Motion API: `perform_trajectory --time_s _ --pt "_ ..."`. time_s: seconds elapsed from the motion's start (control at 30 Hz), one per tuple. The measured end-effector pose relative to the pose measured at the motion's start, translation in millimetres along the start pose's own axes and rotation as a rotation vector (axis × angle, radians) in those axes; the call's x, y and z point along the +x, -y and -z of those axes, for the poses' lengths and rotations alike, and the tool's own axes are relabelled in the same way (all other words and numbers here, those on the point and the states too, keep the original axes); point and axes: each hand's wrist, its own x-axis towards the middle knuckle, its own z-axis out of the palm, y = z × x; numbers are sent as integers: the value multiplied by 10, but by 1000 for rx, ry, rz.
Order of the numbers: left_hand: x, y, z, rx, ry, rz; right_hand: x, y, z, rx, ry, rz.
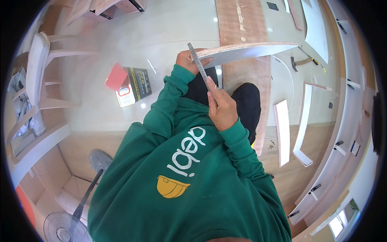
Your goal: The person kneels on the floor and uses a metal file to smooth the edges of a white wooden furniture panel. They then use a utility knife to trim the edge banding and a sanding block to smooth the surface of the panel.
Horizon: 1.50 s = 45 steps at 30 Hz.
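Observation:
My left hand (186,61) is closed around the near end of a plywood board (252,52), which has a whitish face and a layered edge. The board stretches off to the right, its long edge turned up. In my right hand (224,107) is a flat grey metal file (197,60), pinched by its lower end with the fingers along it. The file lies at a slant across the board's end, next to my left hand. Part of the left fingers is hidden behind the board and file.
A plywood sheet (242,24) lies on the floor ahead. To the right are a hammer (304,61), a white strip (283,133) and an angled white frame piece (301,133). Leftward stand a dark-and-white metal can (139,84) and a white chair (38,66). A fan (66,228) is lower left.

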Motion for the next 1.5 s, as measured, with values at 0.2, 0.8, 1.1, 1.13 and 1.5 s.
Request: perform_trajectory --time_s 0.2,0.8,1.1,1.13,1.5 --pt "11 -50 2 -11 -26 6 -1 -3 -25 -41 37 -14" --pt "-71 -8 -59 54 8 -51 657 49 -29 -71 17 17" --pt "-66 38 -39 -12 -1 -21 68 95 107 24 30 9" --pt "-61 19 -42 -14 -2 -16 14 93 60 7 34 -19" --pt "-93 66 -302 30 42 -163 281 -178 499 206 -224 -271"
